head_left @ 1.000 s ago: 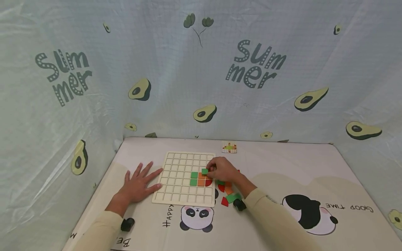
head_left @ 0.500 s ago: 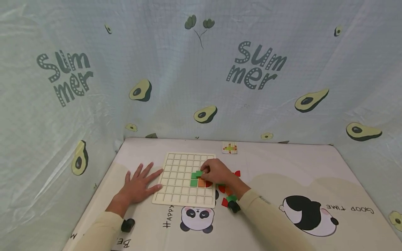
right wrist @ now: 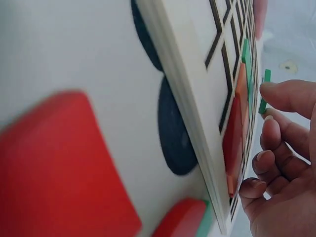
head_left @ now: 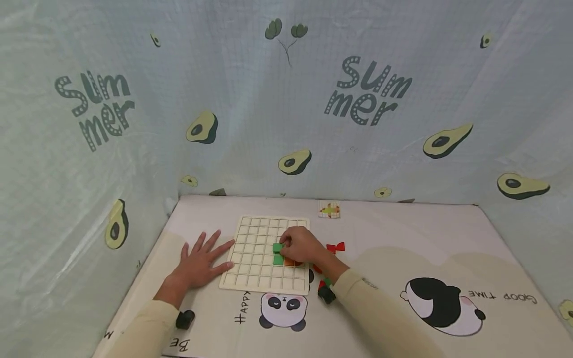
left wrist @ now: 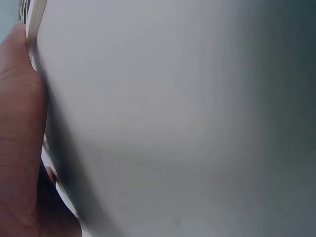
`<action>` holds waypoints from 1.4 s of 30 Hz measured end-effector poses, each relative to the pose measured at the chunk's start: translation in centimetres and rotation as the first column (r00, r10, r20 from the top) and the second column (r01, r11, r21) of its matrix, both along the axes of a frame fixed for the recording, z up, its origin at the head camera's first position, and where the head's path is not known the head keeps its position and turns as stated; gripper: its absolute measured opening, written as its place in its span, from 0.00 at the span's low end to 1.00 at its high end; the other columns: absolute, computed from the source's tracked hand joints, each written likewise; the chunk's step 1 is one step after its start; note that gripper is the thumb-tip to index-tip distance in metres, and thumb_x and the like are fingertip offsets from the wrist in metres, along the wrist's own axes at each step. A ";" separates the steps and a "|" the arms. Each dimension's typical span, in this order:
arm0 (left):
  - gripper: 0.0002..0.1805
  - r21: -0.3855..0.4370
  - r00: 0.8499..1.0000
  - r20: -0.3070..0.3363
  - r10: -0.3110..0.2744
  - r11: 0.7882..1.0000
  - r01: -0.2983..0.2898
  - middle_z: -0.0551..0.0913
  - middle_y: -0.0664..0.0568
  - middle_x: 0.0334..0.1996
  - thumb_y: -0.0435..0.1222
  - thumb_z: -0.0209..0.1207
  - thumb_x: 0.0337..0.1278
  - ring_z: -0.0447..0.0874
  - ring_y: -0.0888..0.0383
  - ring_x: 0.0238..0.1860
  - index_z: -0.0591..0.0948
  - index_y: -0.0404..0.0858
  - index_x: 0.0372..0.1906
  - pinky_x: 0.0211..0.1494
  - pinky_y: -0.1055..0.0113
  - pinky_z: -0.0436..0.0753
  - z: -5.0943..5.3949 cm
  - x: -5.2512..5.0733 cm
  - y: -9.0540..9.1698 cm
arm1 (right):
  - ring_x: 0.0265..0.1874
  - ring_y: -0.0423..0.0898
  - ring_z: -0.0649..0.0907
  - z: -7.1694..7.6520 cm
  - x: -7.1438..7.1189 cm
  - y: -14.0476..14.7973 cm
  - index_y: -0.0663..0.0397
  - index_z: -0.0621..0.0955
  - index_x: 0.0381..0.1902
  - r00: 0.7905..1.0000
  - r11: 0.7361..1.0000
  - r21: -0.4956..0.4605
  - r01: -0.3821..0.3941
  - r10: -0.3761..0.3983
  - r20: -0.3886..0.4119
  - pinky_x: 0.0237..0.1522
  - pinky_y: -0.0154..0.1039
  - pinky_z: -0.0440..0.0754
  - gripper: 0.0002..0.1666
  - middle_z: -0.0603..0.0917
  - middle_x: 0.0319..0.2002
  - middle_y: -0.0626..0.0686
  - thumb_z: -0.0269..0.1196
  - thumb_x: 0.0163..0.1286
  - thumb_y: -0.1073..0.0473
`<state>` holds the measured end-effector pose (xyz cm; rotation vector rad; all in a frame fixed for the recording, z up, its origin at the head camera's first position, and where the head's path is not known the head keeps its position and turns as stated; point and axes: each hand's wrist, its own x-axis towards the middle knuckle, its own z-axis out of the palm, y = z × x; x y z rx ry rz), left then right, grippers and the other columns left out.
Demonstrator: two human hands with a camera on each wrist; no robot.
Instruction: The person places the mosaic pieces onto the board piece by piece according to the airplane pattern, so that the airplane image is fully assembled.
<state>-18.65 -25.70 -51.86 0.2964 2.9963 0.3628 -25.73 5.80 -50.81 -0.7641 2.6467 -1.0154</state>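
A cream board (head_left: 252, 268) with a square grid lies on the table. My left hand (head_left: 197, 268) rests spread on the table, its fingertips at the board's left edge. Above the right part of the board, my right hand (head_left: 302, 244) pinches a green square tile (right wrist: 265, 91) between thumb and forefinger. In the right wrist view this tile is held off the board. Green tiles (head_left: 278, 259), an orange tile (head_left: 289, 261) and a red piece (right wrist: 232, 136) sit in the grid below, partly hidden by the hand.
Loose red pieces (head_left: 340, 246) and a green piece (head_left: 328, 283) lie right of the board, some hidden under the right forearm. A small pattern card (head_left: 329, 209) lies behind. A printed curtain (head_left: 250, 99) stands beyond the table.
My right hand has moved left with the green tile, from above the orange tiles to above the green ones. The left hand stays in place.
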 end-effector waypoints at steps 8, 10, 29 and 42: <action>0.37 0.011 1.000 -0.020 0.011 1.000 -0.010 0.55 0.43 0.84 0.63 0.56 0.69 0.45 0.28 0.83 0.68 0.57 0.79 0.74 0.18 0.44 0.1 0.0 0.1 | 0.29 0.39 0.77 -0.1 0.0 -0.8 0.60 0.88 0.43 1.000 1.000 -0.013 -0.002 0.002 -0.015 0.37 0.33 0.77 0.09 0.82 0.28 0.46 0.70 0.66 0.62; 0.37 0.010 1.000 -0.021 0.011 1.000 -0.010 0.55 0.43 0.84 0.63 0.56 0.69 0.45 0.28 0.83 0.68 0.57 0.78 0.74 0.18 0.44 0.1 -0.1 0.1 | 0.29 0.39 0.77 0.0 0.1 -1.0 0.60 0.88 0.43 1.000 1.000 -0.017 0.003 -0.003 -0.002 0.37 0.34 0.77 0.09 0.81 0.28 0.46 0.70 0.66 0.62; 0.38 0.014 1.000 -0.003 0.012 1.000 -0.012 0.54 0.43 0.85 0.63 0.56 0.69 0.44 0.28 0.84 0.68 0.57 0.79 0.75 0.19 0.43 0.1 0.0 0.1 | 0.30 0.38 0.77 -0.2 0.4 -1.9 0.58 0.89 0.44 1.000 1.000 0.024 0.018 -0.018 -0.009 0.38 0.35 0.79 0.11 0.83 0.32 0.47 0.70 0.65 0.61; 0.38 0.013 1.000 0.003 0.013 1.000 -0.013 0.54 0.42 0.85 0.63 0.56 0.69 0.44 0.28 0.84 0.67 0.57 0.79 0.75 0.19 0.43 0.1 -0.1 0.1 | 0.27 0.38 0.74 -0.2 0.5 -2.3 0.60 0.88 0.45 1.000 0.999 -0.023 0.024 -0.025 -0.017 0.39 0.35 0.77 0.12 0.77 0.26 0.44 0.72 0.65 0.61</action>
